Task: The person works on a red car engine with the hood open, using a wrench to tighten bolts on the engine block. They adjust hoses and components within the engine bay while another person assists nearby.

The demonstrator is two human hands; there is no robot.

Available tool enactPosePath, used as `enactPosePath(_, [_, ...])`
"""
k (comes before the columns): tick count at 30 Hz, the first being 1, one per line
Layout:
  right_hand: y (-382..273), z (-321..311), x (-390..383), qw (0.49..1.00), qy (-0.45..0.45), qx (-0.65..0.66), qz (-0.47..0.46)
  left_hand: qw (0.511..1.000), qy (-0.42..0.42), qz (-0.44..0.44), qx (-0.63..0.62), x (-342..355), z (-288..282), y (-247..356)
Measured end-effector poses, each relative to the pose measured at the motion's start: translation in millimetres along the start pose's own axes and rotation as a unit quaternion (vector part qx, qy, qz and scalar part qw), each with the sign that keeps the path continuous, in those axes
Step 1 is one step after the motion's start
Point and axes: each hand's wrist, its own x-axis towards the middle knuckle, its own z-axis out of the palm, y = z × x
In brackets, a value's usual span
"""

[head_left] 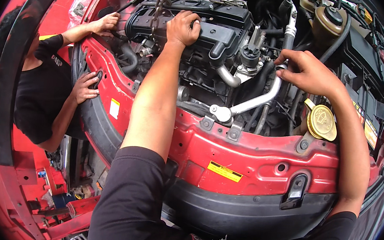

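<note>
My left hand (183,27) rests on the black engine cover (192,23), its fingers curled under; what they close round, if anything, is hidden. A rusty chain (157,12) hangs just left of it and runs on across the engine top. My right hand (308,72) pinches, thumb against forefinger, at the upper end of a silver metal pipe (268,91). That pipe slants down to a bolted flange near the red front panel (190,138). Between my hands sit a round dark valve housing (249,54) and a short curved metal pipe (228,77).
At the left, another person in a black shirt (42,87) leans in, one hand (104,24) beside the engine, the other (85,87) on the panel's edge. A yellowed filler cap (322,122), a brown reservoir (327,25) and a battery (364,102) stand right. A red metal frame (23,187) rises at the left.
</note>
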Motion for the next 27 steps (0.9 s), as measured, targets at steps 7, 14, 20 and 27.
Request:
enactPosePath(7, [-0.3,-0.7,-0.5,1.000,-0.002,-0.002,0.008,1.000,-0.002,0.004,0.002,1.5,0.0,-1.3])
enactPosePath(14, [-0.8,-0.7,-2.4,1.000,0.001,-0.014,-0.002,1.000,-0.012,0.003,-0.004,1.2,-2.0,-2.0])
enactPosePath(20, [-1.6,-1.2,-1.7,1.000,-0.002,-0.004,0.006,1.000,-0.005,0.008,-0.008,2.7,-2.3,-1.4])
enactPosePath(27, [-3.1,-0.1,-1.7,1.000,-0.002,-0.006,0.009,1.000,-0.002,0.009,-0.005,1.3,-1.4,-2.4])
